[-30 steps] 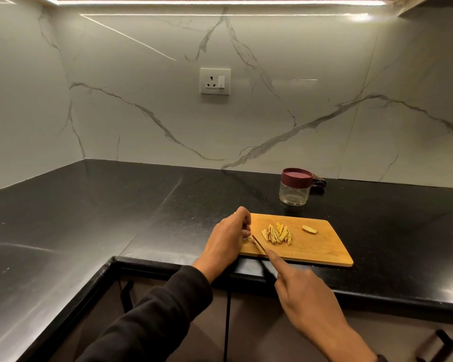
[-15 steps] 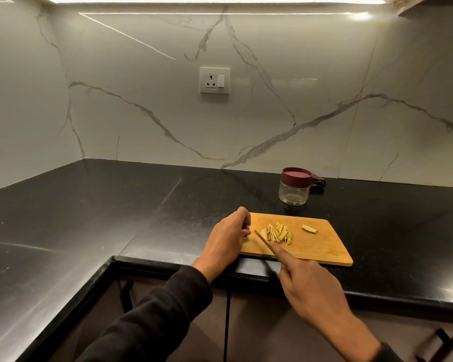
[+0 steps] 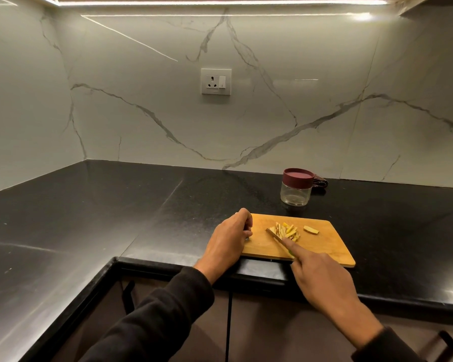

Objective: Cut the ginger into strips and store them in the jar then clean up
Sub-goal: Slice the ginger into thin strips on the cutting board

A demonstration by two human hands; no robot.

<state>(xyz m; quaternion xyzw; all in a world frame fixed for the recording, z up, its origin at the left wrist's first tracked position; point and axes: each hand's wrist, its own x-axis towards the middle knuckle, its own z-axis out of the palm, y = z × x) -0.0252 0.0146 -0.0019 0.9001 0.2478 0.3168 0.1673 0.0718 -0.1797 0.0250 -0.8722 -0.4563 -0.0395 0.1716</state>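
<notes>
Left hand point(image 3: 229, 237), fingers curled, steadies the left edge of the board point(image 3: 322, 246); whether it pinches anything cannot be told. Right hand point(image 3: 322, 276) grips the knife point(image 3: 275, 235), forefinger along its spine, blade against the left of the strips point(image 3: 287, 231). One uncut ginger piece point(image 3: 311, 229) lies right. The jar point(image 3: 296, 186) stands beyond, capped. Step: gathering strips; next, judged: uncapping the jar.
</notes>
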